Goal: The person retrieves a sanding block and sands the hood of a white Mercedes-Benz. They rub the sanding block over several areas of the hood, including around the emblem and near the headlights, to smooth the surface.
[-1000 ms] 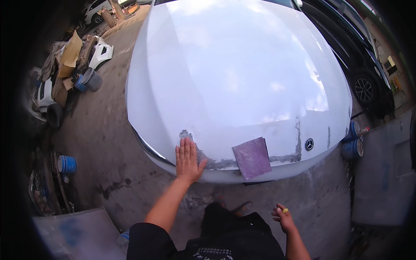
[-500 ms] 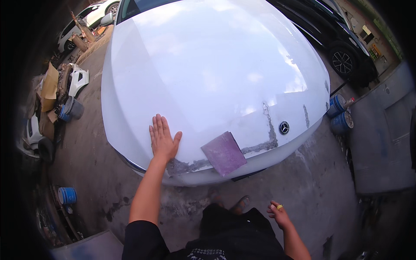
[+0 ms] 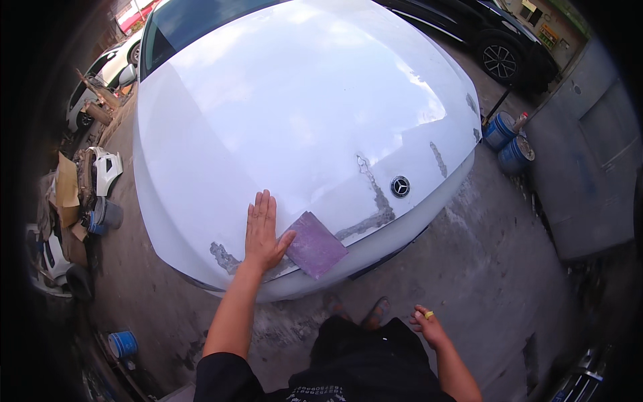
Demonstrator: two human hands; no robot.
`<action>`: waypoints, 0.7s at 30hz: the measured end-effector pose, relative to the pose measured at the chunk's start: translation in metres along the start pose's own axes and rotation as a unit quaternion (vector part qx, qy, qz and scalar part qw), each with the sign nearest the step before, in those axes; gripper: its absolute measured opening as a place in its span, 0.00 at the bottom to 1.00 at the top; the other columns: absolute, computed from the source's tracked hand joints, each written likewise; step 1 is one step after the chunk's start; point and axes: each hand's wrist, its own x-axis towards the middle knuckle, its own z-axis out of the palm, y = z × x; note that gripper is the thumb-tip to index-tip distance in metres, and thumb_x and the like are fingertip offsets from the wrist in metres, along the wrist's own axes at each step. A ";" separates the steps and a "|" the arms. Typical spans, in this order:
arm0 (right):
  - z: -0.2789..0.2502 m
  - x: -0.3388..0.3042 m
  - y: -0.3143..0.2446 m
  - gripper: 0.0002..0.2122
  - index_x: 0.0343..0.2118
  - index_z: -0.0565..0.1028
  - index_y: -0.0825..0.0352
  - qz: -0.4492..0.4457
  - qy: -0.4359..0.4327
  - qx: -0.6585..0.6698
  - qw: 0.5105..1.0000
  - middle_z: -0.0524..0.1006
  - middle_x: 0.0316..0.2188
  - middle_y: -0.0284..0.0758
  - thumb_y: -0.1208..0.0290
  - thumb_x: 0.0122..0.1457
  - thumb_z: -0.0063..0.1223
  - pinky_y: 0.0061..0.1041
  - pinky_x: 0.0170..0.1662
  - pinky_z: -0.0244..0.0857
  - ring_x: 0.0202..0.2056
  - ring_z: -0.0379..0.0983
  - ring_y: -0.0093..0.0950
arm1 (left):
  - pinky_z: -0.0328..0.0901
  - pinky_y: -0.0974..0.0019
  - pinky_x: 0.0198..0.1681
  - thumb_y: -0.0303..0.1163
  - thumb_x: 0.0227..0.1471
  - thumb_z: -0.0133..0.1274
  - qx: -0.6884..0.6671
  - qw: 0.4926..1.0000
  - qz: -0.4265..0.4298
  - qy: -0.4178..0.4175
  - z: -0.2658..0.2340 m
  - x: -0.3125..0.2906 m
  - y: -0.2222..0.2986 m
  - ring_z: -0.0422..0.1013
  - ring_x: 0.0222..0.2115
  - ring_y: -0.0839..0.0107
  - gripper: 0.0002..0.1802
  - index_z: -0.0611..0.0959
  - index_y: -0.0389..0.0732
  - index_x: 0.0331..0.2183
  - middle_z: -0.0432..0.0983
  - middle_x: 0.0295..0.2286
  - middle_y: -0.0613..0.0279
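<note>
My left hand (image 3: 263, 231) lies flat on the white car hood (image 3: 288, 114) near its front edge, fingers straight and thumb spread. Its thumb reaches the left edge of a folded purple sheet of sandpaper (image 3: 317, 245), which rests on the hood's front edge. Grey bare or filled patches show around them: one (image 3: 224, 257) left of my wrist, another (image 3: 375, 208) running up beside the round black emblem (image 3: 400, 187). Low on the right, my right hand (image 3: 429, 325) hangs over the floor, holding nothing, its fingers loosely bent and a yellow band on one.
Blue buckets (image 3: 516, 155) stand right of the car, beside a large grey panel (image 3: 589, 161). A black car (image 3: 499, 57) is parked behind them. At left lie car parts, cardboard (image 3: 67, 191) and a grey bucket (image 3: 108, 213). Another blue bucket (image 3: 122, 344) sits lower left.
My left hand has slid right along the hood, up to the sandpaper, uncovering a grey patch to its left. The view has shifted; my right hand hangs much as before.
</note>
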 end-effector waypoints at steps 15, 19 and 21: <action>-0.051 0.014 0.023 0.25 0.62 0.61 0.64 0.021 -0.010 0.054 0.998 0.72 0.52 0.38 0.58 0.65 0.47 0.28 0.45 0.68 0.46 0.72 0.27 | 0.56 0.47 0.60 0.27 0.47 0.57 0.080 0.996 0.048 -0.004 0.012 -0.061 0.102 0.61 0.58 0.48 0.29 0.75 0.39 0.53 0.66 0.55 0.44; -0.077 0.030 0.017 0.26 0.62 0.61 0.64 0.004 -0.030 0.048 0.998 0.71 0.52 0.38 0.57 0.65 0.47 0.29 0.47 0.67 0.47 0.72 0.28 | 0.64 0.53 0.52 0.21 0.52 0.51 -0.021 0.993 -0.028 0.114 -0.036 -0.043 0.149 0.71 0.47 0.50 0.20 0.77 0.37 0.49 0.74 0.47 0.47; -0.086 0.034 0.004 0.26 0.62 0.61 0.64 -0.032 -0.048 0.044 0.997 0.71 0.53 0.38 0.58 0.65 0.48 0.29 0.48 0.66 0.48 0.72 0.28 | 0.66 0.57 0.49 0.22 0.54 0.50 -0.096 0.987 -0.067 0.115 -0.057 -0.038 0.186 0.72 0.44 0.50 0.18 0.77 0.35 0.48 0.74 0.44 0.48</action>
